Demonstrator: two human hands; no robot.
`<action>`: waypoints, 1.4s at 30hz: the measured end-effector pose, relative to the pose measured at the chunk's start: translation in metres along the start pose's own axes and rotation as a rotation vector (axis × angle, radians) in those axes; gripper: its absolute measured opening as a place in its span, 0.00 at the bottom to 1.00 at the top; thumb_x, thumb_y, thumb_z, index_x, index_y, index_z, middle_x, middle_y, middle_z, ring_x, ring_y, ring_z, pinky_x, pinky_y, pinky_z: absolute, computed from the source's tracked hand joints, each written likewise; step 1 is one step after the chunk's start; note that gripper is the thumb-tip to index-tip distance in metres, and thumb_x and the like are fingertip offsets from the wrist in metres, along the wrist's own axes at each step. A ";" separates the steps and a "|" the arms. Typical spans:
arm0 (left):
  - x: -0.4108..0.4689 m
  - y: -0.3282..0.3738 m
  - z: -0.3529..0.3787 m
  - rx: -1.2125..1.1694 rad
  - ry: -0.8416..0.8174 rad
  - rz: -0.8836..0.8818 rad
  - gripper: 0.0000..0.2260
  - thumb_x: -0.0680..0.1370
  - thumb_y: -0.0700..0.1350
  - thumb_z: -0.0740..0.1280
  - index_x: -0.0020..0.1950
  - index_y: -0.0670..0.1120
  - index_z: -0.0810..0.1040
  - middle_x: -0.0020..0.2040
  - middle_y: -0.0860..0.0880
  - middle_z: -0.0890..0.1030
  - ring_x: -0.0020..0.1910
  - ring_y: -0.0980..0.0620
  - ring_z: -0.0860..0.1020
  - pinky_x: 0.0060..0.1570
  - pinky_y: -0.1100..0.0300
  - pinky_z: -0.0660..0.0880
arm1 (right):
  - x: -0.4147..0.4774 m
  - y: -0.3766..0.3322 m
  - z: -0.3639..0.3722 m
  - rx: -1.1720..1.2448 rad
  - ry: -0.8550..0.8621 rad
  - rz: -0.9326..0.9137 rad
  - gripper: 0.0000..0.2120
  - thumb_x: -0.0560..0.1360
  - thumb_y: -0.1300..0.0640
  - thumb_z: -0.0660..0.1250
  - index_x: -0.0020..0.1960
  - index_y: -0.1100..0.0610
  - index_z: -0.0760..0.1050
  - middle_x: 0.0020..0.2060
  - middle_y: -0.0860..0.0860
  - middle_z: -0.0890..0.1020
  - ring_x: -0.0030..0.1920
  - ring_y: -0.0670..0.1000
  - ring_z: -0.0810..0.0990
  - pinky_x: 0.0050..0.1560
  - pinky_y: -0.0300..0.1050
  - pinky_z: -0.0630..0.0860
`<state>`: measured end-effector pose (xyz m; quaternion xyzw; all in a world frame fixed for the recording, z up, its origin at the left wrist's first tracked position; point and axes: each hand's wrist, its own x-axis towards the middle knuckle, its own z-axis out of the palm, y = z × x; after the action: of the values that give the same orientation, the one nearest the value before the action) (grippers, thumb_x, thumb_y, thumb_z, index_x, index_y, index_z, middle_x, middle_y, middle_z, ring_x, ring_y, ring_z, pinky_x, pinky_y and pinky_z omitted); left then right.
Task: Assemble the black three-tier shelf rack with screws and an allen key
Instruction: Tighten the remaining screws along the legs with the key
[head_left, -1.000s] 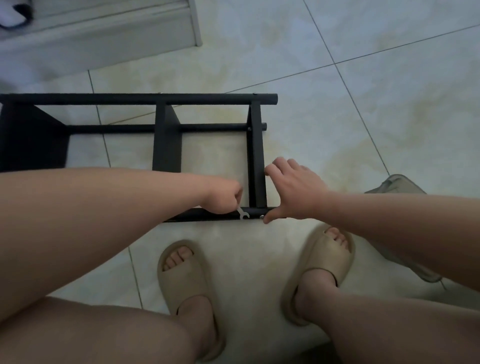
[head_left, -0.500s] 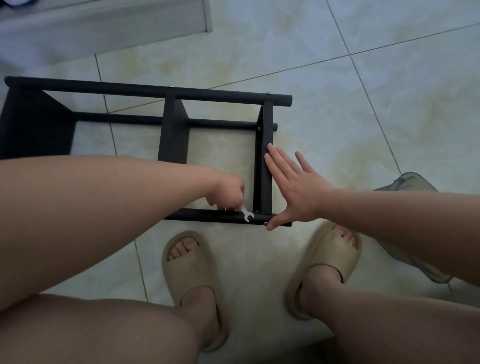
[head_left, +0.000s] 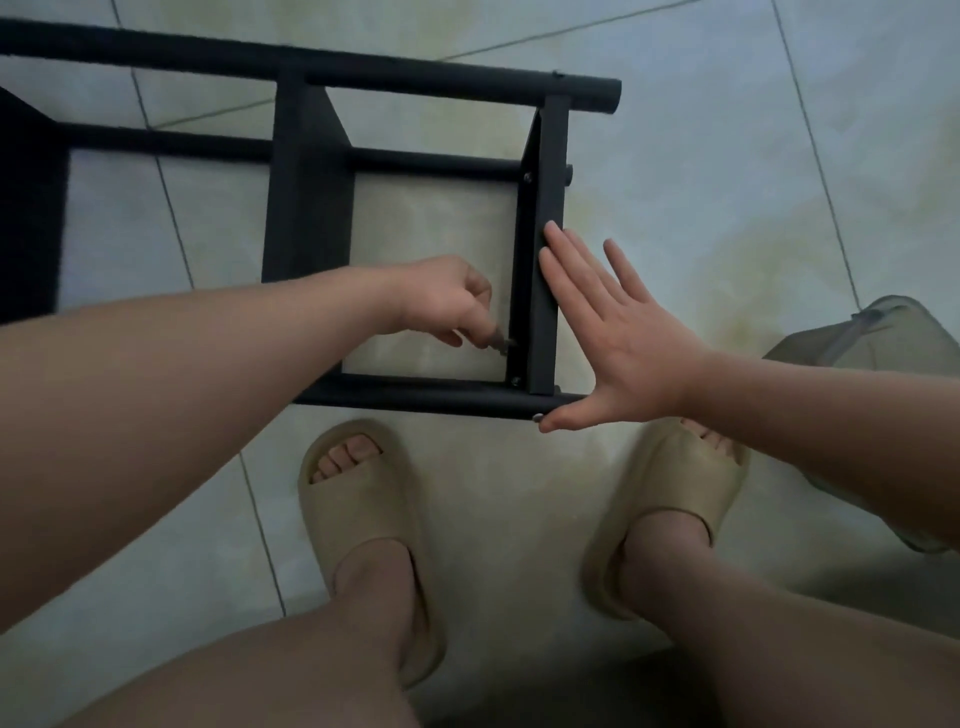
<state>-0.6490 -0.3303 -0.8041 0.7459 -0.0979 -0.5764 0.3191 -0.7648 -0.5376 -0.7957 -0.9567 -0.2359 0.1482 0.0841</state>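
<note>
Our rack (head_left: 306, 197) lies sideways on the floor (head_left: 727, 182). Our left hand (head_left: 447, 301) pinches a small metal tool (head_left: 501, 344) inside the end panel (head_left: 545, 208), whose screw (head_left: 515, 382) lies just nearer us. Our right hand (head_left: 623, 353), fingers (head_left: 558, 254) straight, braces outside.

head cam | looks steeply down | near the floor (head_left: 675, 182), close in
</note>
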 end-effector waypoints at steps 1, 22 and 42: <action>0.001 -0.002 0.004 -0.054 -0.005 0.032 0.11 0.74 0.36 0.71 0.36 0.45 0.72 0.49 0.40 0.85 0.53 0.50 0.84 0.53 0.53 0.81 | 0.000 0.002 0.004 0.022 0.023 -0.010 0.64 0.68 0.17 0.53 0.82 0.66 0.41 0.82 0.62 0.42 0.82 0.59 0.40 0.80 0.65 0.43; -0.006 -0.005 0.029 -0.540 0.004 -0.013 0.05 0.81 0.47 0.66 0.49 0.47 0.80 0.41 0.51 0.85 0.44 0.53 0.84 0.49 0.55 0.77 | 0.004 0.010 0.021 0.229 0.120 -0.068 0.64 0.69 0.20 0.60 0.81 0.67 0.42 0.81 0.64 0.42 0.82 0.61 0.41 0.80 0.62 0.42; -0.005 0.005 0.023 -0.429 0.079 -0.086 0.04 0.80 0.48 0.68 0.51 0.49 0.80 0.44 0.51 0.87 0.43 0.55 0.84 0.51 0.55 0.76 | 0.005 0.009 0.022 0.241 0.119 -0.059 0.64 0.69 0.20 0.61 0.81 0.66 0.41 0.81 0.63 0.42 0.82 0.61 0.41 0.80 0.62 0.42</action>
<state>-0.6708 -0.3401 -0.7998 0.6864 0.0713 -0.5675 0.4492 -0.7640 -0.5416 -0.8201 -0.9394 -0.2392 0.1160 0.2166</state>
